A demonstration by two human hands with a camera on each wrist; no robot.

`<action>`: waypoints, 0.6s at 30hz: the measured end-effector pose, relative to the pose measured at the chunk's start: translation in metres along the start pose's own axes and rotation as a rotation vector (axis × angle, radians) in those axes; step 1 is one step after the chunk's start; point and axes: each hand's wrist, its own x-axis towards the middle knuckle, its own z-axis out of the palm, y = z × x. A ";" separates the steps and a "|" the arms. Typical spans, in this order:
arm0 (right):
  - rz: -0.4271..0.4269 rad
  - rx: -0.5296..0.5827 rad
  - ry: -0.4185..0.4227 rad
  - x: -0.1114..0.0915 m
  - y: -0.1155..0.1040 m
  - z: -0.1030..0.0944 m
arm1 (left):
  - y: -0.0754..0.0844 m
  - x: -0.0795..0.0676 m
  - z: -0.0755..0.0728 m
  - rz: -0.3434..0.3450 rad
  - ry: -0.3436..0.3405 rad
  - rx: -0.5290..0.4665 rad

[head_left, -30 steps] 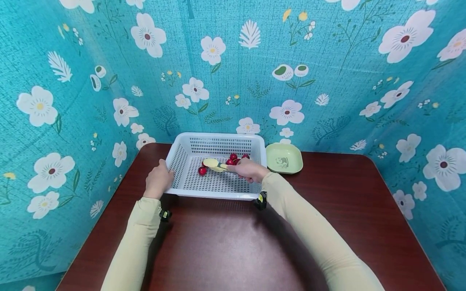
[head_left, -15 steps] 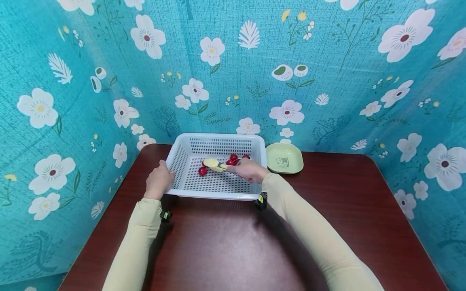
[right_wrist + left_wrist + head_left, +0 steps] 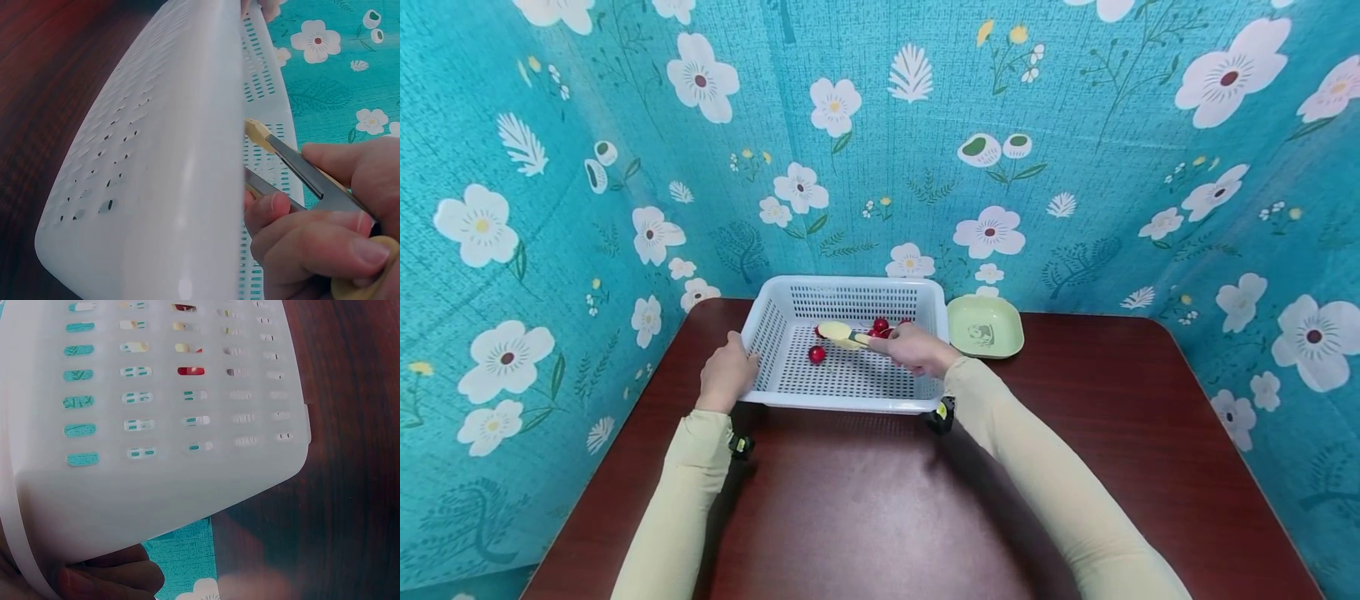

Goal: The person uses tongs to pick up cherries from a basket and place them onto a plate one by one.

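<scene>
My left hand (image 3: pixel 727 372) grips the left rim of a white perforated plastic basket (image 3: pixel 835 403); in the left wrist view its curled fingers (image 3: pixel 125 575) show below the rim. Inside the basket, my right hand (image 3: pixel 917 350) holds food tongs (image 3: pixel 837 332) with cream-yellow heads and metal arms. In the right wrist view the fingers wrap round the tongs, whose arms stand apart; the basket wall hides part of them. One red cherry (image 3: pixel 817 354) lies just in front of the tong heads, and another is partly hidden behind them. Several more cherries (image 3: pixel 881 324) sit beyond my right hand.
A light green dish (image 3: pixel 1000 340) with a panda print stands right of the basket. All of this rests on a dark red-brown table (image 3: pixel 835 483). Behind and at both sides hangs a turquoise flowered cloth (image 3: pixel 865 183).
My right hand and the tongs have shifted very slightly, with the tong heads a little higher. The left hand keeps its grip on the basket.
</scene>
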 end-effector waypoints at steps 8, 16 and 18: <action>-0.037 0.055 -0.021 -0.009 -0.001 -0.008 | 0.000 0.001 0.001 0.002 0.004 0.006; -0.061 0.066 -0.025 -0.019 0.002 -0.014 | 0.000 -0.001 -0.001 0.002 -0.002 -0.003; -0.063 0.073 -0.027 -0.022 0.002 -0.015 | 0.000 -0.001 -0.001 0.002 -0.005 -0.004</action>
